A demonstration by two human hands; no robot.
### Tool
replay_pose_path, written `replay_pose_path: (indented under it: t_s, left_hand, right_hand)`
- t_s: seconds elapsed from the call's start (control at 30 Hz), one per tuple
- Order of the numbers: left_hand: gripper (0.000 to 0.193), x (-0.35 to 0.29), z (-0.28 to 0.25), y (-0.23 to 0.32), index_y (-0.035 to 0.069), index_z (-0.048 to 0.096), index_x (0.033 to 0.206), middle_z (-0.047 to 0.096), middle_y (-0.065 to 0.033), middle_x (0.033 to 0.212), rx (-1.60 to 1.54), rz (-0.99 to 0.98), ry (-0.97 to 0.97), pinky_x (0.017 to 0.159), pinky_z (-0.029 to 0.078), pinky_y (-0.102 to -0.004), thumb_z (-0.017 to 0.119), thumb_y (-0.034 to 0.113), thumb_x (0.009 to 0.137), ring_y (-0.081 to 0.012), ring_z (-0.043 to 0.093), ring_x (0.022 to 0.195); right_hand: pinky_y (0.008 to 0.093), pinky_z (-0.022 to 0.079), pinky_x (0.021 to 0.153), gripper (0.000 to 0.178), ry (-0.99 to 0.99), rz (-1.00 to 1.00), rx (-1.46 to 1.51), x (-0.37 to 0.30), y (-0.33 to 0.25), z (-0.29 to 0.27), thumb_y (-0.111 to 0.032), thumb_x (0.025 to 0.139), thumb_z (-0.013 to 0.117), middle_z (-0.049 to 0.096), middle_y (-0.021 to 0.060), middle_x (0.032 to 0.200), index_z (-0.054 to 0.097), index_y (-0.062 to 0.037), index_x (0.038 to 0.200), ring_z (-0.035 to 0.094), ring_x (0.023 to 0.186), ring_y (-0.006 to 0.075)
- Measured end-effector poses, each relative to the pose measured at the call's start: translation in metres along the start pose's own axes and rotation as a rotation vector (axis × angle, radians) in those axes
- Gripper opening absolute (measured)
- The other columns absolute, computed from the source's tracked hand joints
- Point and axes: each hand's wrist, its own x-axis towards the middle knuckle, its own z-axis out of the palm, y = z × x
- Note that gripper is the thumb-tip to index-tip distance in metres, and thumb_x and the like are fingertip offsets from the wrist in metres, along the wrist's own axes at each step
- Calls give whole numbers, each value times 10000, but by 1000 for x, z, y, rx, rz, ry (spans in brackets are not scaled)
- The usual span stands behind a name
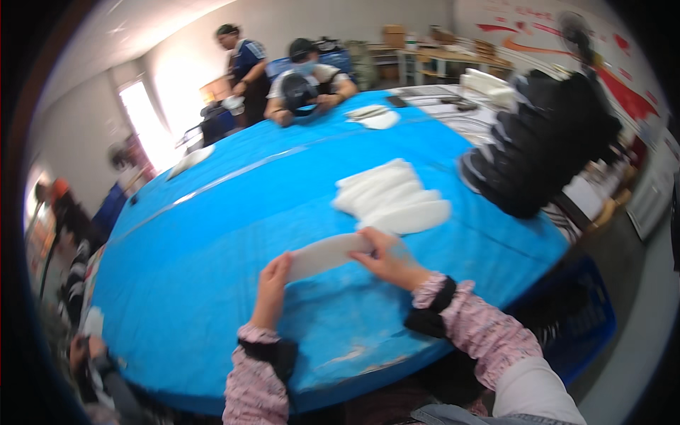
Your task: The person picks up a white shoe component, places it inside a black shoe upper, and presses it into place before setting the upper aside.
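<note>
A thin, white, elongated pad (320, 256) is stretched level between my two hands, above the blue-covered table (234, 212). My left hand (271, 287) is closed on its left end, thumb up. The fingers of my right hand (388, 258) pinch the other end. Just beyond my right hand lies a fanned pile of similar white pads (391, 197), overlapping one another. Both forearms wear pink patterned sleeves with black bands near the wrists.
A tall stack of black fabric pieces (542, 138) stands at the right edge. More white pads (372, 116) lie at the far side, where a seated person (304, 78) handles a dark, rounded item. Another person (244, 67) stands behind. A blue crate (577, 322) sits below right.
</note>
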Motion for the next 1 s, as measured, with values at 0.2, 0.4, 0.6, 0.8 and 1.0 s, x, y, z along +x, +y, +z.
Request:
replay_pose_path:
  t_s: [0.2, 0.4, 0.6, 0.8, 1.0]
  left_hand:
    - [333, -7, -11, 17, 1, 611, 1029, 623, -84, 1017, 22, 38, -63, 829, 432, -267, 451, 274, 928, -140, 571, 941]
    - [404, -1, -11, 11, -20, 542, 1113, 586, -113, 1098, -109, 55, -44, 903, 409, -305, 379, 309, 946, -181, 547, 1032]
    - [558, 4, -9, 9, -6, 455, 1209, 513, -116, 1203, -219, 51, 60, 992, 320, -339, 230, 433, 949, -201, 461, 1143]
    - [565, 4, -13, 5, -7, 454, 1202, 515, -128, 1201, -247, 12, 87, 989, 324, -335, 215, 438, 948, -215, 468, 1139]
    - [572, 3, -18, 3, -8, 461, 1197, 513, -132, 1206, -257, -19, 6, 974, 344, -331, 213, 443, 947, -226, 484, 1125]
  right_hand:
    - [370, 399, 537, 274, -203, 8, 1, 6, -4, 13, -275, 826, 597, 545, 124, 683, 560, -21, 732, 515, 587, 290]
    - [364, 386, 514, 282, -106, -211, 54, 8, -10, 6, -285, 820, 608, 506, 109, 663, 551, -30, 713, 487, 555, 287]
    - [312, 347, 474, 383, -131, -9, -98, 5, 3, -2, -321, 845, 583, 447, 84, 556, 474, -20, 634, 445, 508, 180]
    - [303, 340, 458, 409, -159, 315, 479, 12, 1, -3, -366, 847, 573, 476, 84, 555, 533, -11, 647, 451, 498, 122]
    - [301, 301, 439, 437, -206, 119, -71, 13, 3, -1, -355, 830, 598, 418, 72, 478, 536, -2, 580, 390, 455, 121]
